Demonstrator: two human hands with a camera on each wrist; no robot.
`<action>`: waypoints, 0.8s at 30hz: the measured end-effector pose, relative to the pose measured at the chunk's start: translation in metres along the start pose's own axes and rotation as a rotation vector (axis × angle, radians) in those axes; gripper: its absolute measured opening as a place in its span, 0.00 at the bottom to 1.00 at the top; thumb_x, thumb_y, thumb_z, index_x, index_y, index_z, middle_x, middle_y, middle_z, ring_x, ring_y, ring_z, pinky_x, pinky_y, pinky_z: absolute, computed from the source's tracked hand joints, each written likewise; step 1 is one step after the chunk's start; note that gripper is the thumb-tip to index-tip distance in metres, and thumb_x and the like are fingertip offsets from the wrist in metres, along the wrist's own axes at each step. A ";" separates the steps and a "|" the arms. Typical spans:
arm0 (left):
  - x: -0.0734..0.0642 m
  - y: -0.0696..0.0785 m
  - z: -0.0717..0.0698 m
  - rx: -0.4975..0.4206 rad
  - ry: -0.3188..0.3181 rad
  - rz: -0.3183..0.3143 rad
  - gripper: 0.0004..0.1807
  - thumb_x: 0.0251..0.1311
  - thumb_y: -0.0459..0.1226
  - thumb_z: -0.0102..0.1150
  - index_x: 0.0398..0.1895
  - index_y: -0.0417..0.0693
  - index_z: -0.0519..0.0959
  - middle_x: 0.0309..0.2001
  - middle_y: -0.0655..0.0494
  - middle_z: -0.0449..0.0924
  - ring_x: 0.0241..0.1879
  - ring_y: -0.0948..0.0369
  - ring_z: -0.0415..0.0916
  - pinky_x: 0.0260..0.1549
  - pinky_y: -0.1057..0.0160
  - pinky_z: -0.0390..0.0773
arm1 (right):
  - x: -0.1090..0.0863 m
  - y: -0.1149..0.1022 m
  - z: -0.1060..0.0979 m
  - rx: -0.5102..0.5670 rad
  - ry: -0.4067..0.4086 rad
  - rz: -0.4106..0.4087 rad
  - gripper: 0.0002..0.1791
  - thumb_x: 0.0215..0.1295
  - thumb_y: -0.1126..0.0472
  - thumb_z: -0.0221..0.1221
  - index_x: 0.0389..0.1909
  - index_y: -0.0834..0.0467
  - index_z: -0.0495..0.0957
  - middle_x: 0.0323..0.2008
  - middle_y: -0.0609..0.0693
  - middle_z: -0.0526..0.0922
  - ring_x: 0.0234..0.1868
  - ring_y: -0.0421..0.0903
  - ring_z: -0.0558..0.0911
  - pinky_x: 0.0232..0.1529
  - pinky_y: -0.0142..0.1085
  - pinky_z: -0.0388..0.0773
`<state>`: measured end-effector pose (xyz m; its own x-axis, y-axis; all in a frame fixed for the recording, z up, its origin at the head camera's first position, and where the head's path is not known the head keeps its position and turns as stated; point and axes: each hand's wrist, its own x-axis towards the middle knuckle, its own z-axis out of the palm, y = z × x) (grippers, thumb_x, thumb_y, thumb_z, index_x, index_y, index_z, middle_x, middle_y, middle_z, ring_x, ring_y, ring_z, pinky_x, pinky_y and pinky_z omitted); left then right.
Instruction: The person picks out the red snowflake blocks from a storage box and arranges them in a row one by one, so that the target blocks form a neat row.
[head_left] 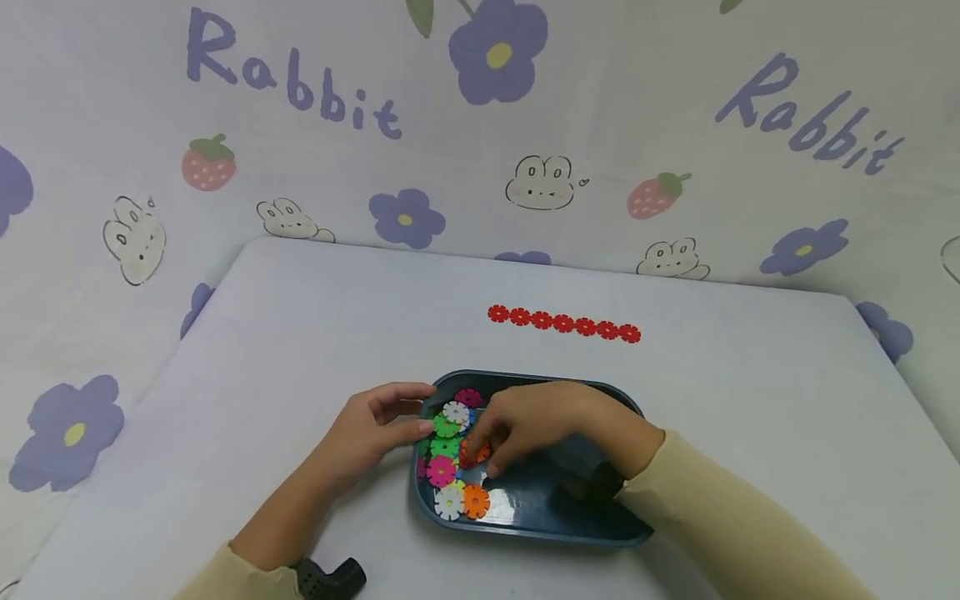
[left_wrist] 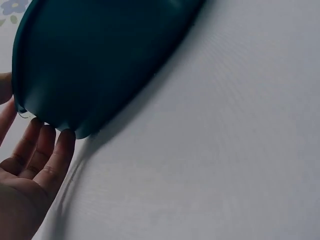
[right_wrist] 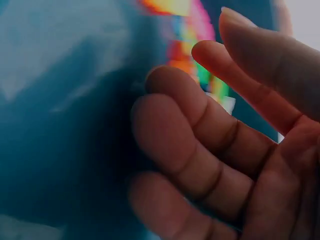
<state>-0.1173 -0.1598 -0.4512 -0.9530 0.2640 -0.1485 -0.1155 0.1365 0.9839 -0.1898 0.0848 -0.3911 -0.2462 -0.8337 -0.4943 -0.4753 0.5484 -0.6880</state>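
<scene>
A dark blue-green tray [head_left: 555, 533] lies on the white table, with several flower-shaped plastic discs [head_left: 441, 472] in white, green, pink and orange gathered at its left end. My left hand [head_left: 378, 425] grips the tray's left end, thumb at the rim; in the left wrist view its fingertips [left_wrist: 65, 137] press the outer wall. Inside the tray, my right hand [head_left: 528, 421] reaches down at the discs, its index fingertip over a red and orange one. The right wrist view shows the thumb [right_wrist: 270, 55] and index finger apart, with nothing held between them.
Beyond the tray lies a row of several red flower discs [head_left: 564, 323], joined end to end. A black device [head_left: 333, 579] sits at the left wrist. Behind the table hangs a cloth [head_left: 465, 150] printed with rabbits, flowers and strawberries.
</scene>
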 end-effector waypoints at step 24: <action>-0.002 -0.003 0.001 -0.071 0.006 0.015 0.23 0.58 0.37 0.68 0.58 0.49 0.79 0.58 0.50 0.77 0.59 0.52 0.71 0.52 0.67 0.78 | 0.022 -0.002 0.014 -0.316 0.250 -0.023 0.16 0.57 0.49 0.70 0.45 0.50 0.85 0.35 0.40 0.85 0.32 0.35 0.78 0.39 0.25 0.78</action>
<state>-0.1150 -0.1593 -0.4540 -0.9564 0.2598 -0.1336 -0.1208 0.0648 0.9906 -0.1826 0.0664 -0.4085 -0.4123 -0.8569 -0.3093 -0.7099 0.5150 -0.4804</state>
